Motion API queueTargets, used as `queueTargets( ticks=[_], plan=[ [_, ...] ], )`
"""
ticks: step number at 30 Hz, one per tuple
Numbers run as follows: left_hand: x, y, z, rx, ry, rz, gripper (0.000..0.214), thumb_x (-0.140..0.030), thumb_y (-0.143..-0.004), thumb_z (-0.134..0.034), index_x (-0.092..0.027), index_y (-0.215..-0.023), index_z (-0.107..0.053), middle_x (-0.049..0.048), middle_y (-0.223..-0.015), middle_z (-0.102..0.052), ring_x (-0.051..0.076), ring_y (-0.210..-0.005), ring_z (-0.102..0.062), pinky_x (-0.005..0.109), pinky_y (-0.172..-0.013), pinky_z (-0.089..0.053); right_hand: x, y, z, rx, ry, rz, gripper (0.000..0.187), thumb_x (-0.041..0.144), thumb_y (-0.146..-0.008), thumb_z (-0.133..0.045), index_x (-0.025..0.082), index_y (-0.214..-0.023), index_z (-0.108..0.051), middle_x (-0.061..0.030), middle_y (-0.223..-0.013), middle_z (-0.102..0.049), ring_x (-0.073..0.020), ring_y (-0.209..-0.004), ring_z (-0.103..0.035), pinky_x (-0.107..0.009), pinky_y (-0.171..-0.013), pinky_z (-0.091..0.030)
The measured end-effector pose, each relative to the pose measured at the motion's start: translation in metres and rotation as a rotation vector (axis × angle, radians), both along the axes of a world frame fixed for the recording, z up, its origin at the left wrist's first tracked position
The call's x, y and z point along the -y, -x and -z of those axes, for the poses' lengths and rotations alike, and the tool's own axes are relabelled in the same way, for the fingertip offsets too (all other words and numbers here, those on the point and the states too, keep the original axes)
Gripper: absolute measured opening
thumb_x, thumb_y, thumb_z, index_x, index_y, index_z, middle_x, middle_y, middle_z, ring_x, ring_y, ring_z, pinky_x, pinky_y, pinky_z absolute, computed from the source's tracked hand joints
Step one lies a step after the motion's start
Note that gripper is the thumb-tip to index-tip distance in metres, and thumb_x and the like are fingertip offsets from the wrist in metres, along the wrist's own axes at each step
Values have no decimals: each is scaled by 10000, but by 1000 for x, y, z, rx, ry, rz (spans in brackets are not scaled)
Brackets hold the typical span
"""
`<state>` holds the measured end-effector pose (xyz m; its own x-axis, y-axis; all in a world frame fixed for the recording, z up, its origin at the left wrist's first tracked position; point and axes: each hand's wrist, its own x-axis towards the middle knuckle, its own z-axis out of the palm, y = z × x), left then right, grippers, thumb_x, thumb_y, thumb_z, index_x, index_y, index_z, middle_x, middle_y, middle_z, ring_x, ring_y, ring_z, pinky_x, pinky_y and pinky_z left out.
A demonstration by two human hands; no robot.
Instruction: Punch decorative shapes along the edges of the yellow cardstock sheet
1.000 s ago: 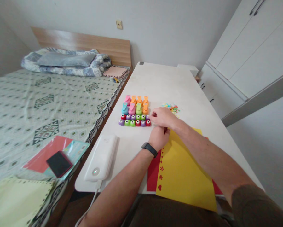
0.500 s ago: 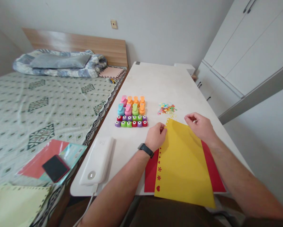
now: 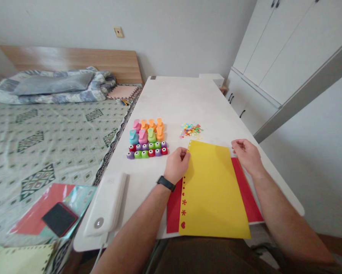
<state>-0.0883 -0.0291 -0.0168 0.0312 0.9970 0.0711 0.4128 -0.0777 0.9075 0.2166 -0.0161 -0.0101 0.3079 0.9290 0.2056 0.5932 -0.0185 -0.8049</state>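
A sheet of yellow paper (image 3: 211, 190) lies over red paper (image 3: 246, 190) at the table's near edge. Flowers, a heart and smaller shapes are punched along its left side, with red showing through several of them. My left hand (image 3: 176, 165), a dark band on its wrist, pinches the sheet's upper left edge. Just off the upper right corner is my right hand (image 3: 248, 156), its fingertips drawn together and apart from the yellow sheet. Whether anything small is between them I cannot make out.
Rows of colourful craft punches (image 3: 146, 139) stand left of the paper. Beyond it lies a pile of paper confetti (image 3: 191, 130). A white device with a cable (image 3: 105, 205) rests at the table's left edge. On the bed are a phone (image 3: 59, 219) and plastic-wrapped paper (image 3: 45, 205).
My right hand has moved right, from above the yellow sheet to beside its upper right corner. The sheet's near edge has come down flatter. My left hand keeps its pinch. The view has turned slightly right.
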Motion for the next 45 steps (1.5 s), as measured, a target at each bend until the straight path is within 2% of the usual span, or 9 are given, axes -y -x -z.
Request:
queueTargets(
  ticks=[4,9,12,17,28,34,45],
  plan=[
    [-2,-3,-1,30,-3,-15,105,-288,-906,-607,-203,-930,-665,39,-847,-760,180,-732,-690,269,-650,-479,5,-7,1,-119,71,44,589,779,-868,-562,204,-943,-666,-68,-747,-714,-187,-577,-658,-284,-484,-522],
    [-4,-4,-1,63,8,-12,119,-307,-911,-606,-203,-941,-655,36,-854,-760,184,-737,-701,276,-647,-481,10,-6,0,-230,262,-53,640,833,-882,-477,214,-836,-634,-52,-622,-658,-177,-453,-624,-267,-359,-474],
    [-4,-4,-1,75,6,-8,125,-309,-911,-606,-199,-949,-651,38,-866,-762,186,-753,-709,278,-654,-485,9,-5,3,-243,323,-79,660,845,-884,-455,212,-808,-625,-60,-614,-662,-182,-454,-639,-273,-369,-498],
    [-6,-4,1,60,-29,-23,132,-315,-911,-612,-195,-949,-653,40,-880,-766,178,-756,-707,273,-658,-488,5,-6,7,-223,331,-51,685,857,-888,-420,211,-797,-628,-69,-627,-676,-186,-464,-651,-281,-382,-516],
    [-14,-3,1,82,-131,-31,153,-341,-948,-596,-203,-991,-645,38,-894,-755,172,-780,-708,275,-698,-505,-2,-12,13,-159,241,-35,685,844,-916,-374,216,-832,-634,-64,-707,-708,-181,-559,-686,-290,-509,-561],
    [-10,3,-1,193,-97,-36,182,-367,-932,-623,-197,-994,-645,56,-925,-756,167,-763,-693,260,-658,-501,-3,-15,15,-121,209,-8,663,825,-933,-364,223,-858,-631,-63,-732,-712,-191,-593,-697,-301,-538,-567],
    [-4,6,3,270,4,-13,221,-400,-884,-671,-195,-963,-648,37,-802,-716,169,-685,-667,266,-617,-516,-1,-12,15,-178,150,14,653,823,-926,-386,220,-869,-631,-71,-745,-714,-196,-616,-699,-297,-541,-576]
  ],
)
